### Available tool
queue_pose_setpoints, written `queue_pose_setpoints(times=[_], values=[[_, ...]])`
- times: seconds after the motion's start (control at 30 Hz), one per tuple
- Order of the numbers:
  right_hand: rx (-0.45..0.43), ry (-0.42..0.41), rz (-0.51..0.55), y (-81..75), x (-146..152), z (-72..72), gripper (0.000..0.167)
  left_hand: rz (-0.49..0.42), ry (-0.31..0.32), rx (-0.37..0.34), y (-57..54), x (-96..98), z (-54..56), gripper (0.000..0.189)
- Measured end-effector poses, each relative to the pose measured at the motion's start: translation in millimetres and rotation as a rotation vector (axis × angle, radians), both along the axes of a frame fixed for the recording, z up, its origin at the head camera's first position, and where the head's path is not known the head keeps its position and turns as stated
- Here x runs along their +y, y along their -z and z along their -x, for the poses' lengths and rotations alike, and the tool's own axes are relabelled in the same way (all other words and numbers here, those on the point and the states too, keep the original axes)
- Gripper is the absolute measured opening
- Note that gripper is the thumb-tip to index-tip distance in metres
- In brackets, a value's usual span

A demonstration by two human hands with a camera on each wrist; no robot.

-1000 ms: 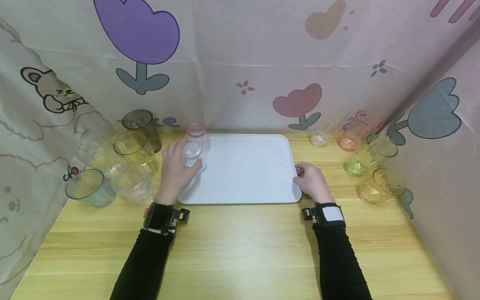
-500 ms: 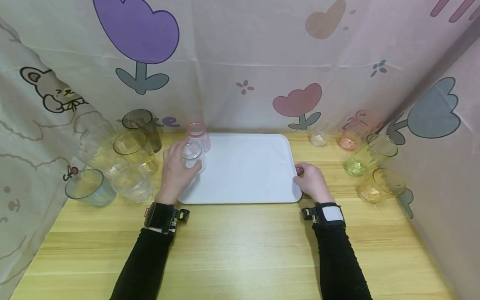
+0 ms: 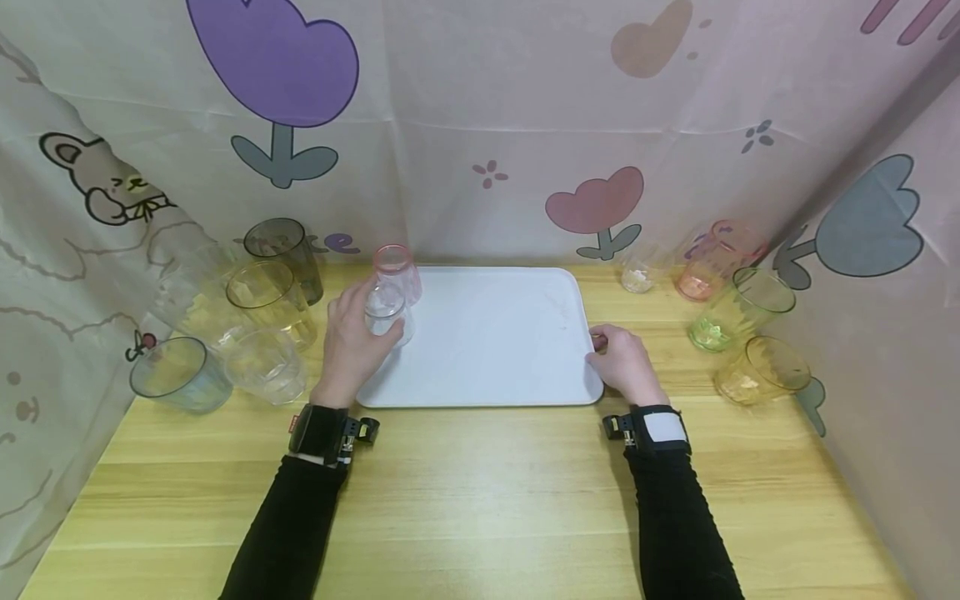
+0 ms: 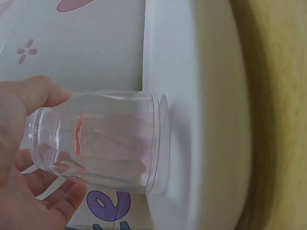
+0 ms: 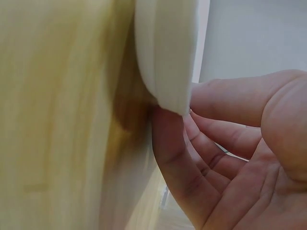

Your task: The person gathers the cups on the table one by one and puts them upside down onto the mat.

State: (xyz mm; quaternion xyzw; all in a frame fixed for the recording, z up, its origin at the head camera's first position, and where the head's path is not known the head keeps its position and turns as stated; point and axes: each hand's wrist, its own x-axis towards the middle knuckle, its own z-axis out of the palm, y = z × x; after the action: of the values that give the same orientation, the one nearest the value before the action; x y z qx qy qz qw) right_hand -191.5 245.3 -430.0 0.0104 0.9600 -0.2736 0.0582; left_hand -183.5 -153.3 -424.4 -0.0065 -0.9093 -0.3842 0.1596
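Two hands [image 3: 351, 346] [image 3: 628, 362] grip a transparent tumbler [image 4: 120, 143] and round-cornered tray [image 3: 491, 342].

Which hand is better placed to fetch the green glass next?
Probably the right hand: it's nearer the green glass, though it would first have to release the white tray. The left hand, across the tray, holds a clear cup.

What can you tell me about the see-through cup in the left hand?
The clear cup is colourless and looks like glass or hard plastic. It seems upside down, its wider end on the left part of the white tray. The left hand grips it near the narrower top. A pink cup stands just behind; I can't tell if they touch.
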Motion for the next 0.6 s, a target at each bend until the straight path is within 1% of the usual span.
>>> queue_pose_setpoints(times=[0.3, 0.6], values=[[0.003, -0.002, -0.003, -0.4, -0.2, 0.1, 0.049, -0.003, 0.004, -0.026, 3.5, -0.2, 0.7, 0.079], [-0.003, -0.005, 0.009, 0.7, 0.8, 0.5, 0.049, -0.002, 0.012, -0.054, 4.7, -0.5, 1.4, 0.079]])
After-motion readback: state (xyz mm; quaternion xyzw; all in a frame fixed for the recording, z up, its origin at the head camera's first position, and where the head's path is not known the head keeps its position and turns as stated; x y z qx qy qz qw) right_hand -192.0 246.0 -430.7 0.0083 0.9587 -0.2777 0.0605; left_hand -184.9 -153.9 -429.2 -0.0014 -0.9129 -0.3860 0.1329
